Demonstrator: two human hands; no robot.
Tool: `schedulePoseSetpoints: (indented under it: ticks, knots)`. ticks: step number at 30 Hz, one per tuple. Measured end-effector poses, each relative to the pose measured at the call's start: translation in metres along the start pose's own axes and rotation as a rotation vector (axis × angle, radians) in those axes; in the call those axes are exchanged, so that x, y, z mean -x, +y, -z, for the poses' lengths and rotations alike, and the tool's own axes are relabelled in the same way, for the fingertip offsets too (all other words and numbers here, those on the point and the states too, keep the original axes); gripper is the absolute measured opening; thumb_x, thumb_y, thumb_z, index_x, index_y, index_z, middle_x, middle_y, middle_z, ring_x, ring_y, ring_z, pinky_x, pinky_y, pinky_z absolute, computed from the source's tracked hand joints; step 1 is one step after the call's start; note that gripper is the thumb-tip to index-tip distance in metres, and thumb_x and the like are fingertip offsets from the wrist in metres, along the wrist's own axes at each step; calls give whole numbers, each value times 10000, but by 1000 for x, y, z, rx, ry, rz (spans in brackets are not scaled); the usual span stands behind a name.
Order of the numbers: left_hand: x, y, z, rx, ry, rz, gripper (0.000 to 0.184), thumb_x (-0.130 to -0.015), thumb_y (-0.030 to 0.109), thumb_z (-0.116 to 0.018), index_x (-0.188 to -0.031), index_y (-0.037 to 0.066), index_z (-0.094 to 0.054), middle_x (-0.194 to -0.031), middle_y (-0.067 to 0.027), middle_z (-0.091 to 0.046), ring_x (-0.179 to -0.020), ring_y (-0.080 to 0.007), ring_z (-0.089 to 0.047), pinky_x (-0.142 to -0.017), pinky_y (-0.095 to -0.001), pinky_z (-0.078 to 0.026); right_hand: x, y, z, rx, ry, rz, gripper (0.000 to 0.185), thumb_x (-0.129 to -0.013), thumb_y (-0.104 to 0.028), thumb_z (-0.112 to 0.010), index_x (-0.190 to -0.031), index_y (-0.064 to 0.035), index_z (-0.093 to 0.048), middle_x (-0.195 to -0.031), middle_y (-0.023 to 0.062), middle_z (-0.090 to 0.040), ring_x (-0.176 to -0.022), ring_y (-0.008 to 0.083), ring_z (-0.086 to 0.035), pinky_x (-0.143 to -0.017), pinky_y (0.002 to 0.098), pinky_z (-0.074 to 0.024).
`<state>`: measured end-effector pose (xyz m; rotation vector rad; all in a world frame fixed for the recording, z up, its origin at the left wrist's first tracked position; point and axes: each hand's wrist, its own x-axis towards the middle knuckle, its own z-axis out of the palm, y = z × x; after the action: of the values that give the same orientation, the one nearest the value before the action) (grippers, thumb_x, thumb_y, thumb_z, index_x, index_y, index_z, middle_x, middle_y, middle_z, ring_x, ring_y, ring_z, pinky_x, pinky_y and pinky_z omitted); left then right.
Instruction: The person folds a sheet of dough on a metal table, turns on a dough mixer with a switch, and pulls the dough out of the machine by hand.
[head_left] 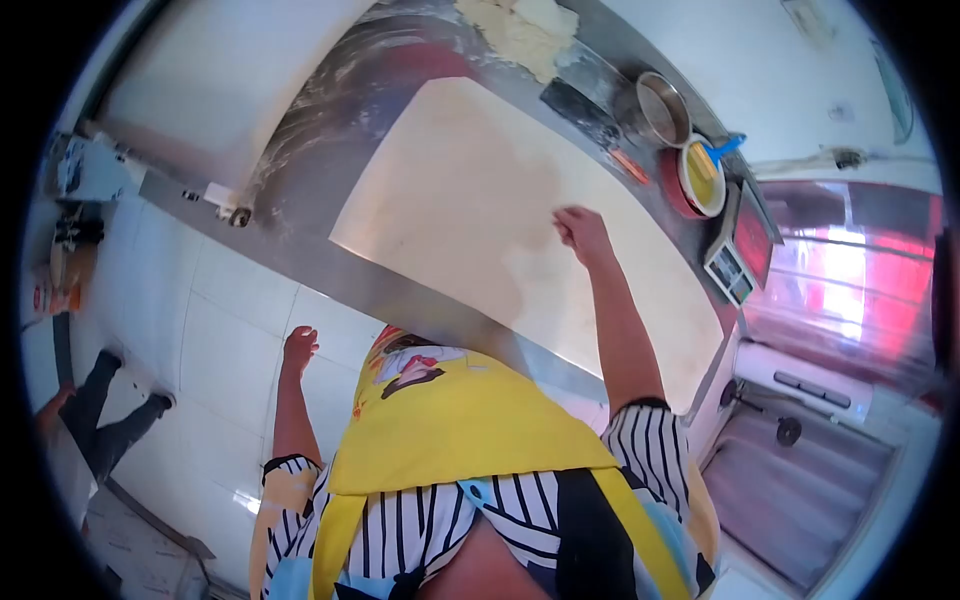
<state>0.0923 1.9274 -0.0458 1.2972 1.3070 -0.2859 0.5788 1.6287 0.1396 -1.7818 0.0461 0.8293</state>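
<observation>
A large, smooth sheet of rolled dough [460, 190] covers much of the metal table, its near edge close to the table's front. My right hand [582, 233] is over the sheet's right half with fingers bent together in a pinch; anything between them is too small to make out. Whether it touches the dough I cannot tell. Around it the dough shows a darker, uneven patch. My left hand [300, 347] hangs beside the table over the tiled floor, fingers loosely bent and apart, holding nothing visible.
Behind the sheet lie a rough dough lump [522, 30] and a dark-bladed tool [582, 112]. Farther right stand a metal pot [663, 108], a bowl of yellow liquid [712, 198] with a blue-handled brush [722, 150], and a scale [730, 272]. Another person's legs [105, 415] show at left.
</observation>
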Motion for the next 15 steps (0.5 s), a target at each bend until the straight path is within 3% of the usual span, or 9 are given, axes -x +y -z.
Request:
schedulePoseSetpoints:
  ticks: [1, 3, 5, 6, 9, 11, 14, 15]
  knots:
    - [-6, -5, -1, -62, -14, 12, 331, -810, 245, -579, -1077, 62, -509, -840, -67, -603, -663, -132, -593, -498, -247, -423, -7, -15, -5, -26, -54, 28, 99, -796, -75, -525, -788, 2, -587, -590, 24, -504, -455, 59, -407, -379, 189, -289]
    - [-14, -1, 2, -142, -34, -8, 323, -815, 242, -572, -1077, 63, -508, -848, -66, -599, -653, -131, -588, -491, -244, -419, -39, -31, 19, -157, 86, 206, 92, -788, -66, -521, -753, -10, -586, -575, 37, -520, -421, 63, -404, -356, 212, -300]
    - [-14, 1, 1, -166, -53, -56, 315, -821, 240, -561, -1077, 64, -506, -851, -62, -592, -635, -131, -581, -482, -238, -413, -56, -41, 42, -8, 224, 127, 93, -782, -79, -533, -723, -22, -577, -556, 28, -514, -414, 60, -406, -350, 213, -293]
    - [-28, -14, 7, 75, -127, -85, 300, -829, 232, -544, -1081, 74, -505, -843, -53, -580, -631, -123, -567, -495, -230, -409, -62, -44, 53, -29, 226, 160, 95, -778, -85, -538, -715, -22, -574, -552, 27, -512, -410, 61, -405, -348, 213, -291]
    - [10, 29, -8, 11, -19, 0, 275, -835, 217, -530, -1076, 87, -505, -830, -41, -567, -635, -110, -552, -511, -221, -405, -59, -41, 93, -106, 207, 249, 113, -767, -111, -554, -697, -23, -568, -543, 23, -511, -391, 59, -392, -340, 205, -281]
    - [17, 34, -14, -22, -1, 12, 257, -836, 219, -529, -1062, 97, -511, -829, -34, -563, -664, -103, -554, -535, -226, -410, -33, -36, 119, 91, 177, 88, 115, -769, -108, -548, -697, -21, -568, -549, 30, -518, -391, 62, -402, -343, 197, -286]
    - [35, 28, -31, -66, 6, 45, 229, -838, 223, -525, -1035, 108, -518, -816, -25, -560, -668, -110, -560, -540, -241, -415, -15, 14, 206, 72, 430, 149, 73, -795, -75, -537, -777, -22, -584, -588, 15, -515, -433, 53, -414, -349, 185, -285]
    - [38, 25, -36, -88, 1, 67, 219, -838, 224, -523, -1026, 112, -520, -815, -23, -561, -671, -114, -563, -542, -249, -418, 2, 24, 223, 83, 310, 52, 88, -797, -88, -537, -775, -16, -583, -597, 29, -536, -437, 55, -425, -353, 186, -300]
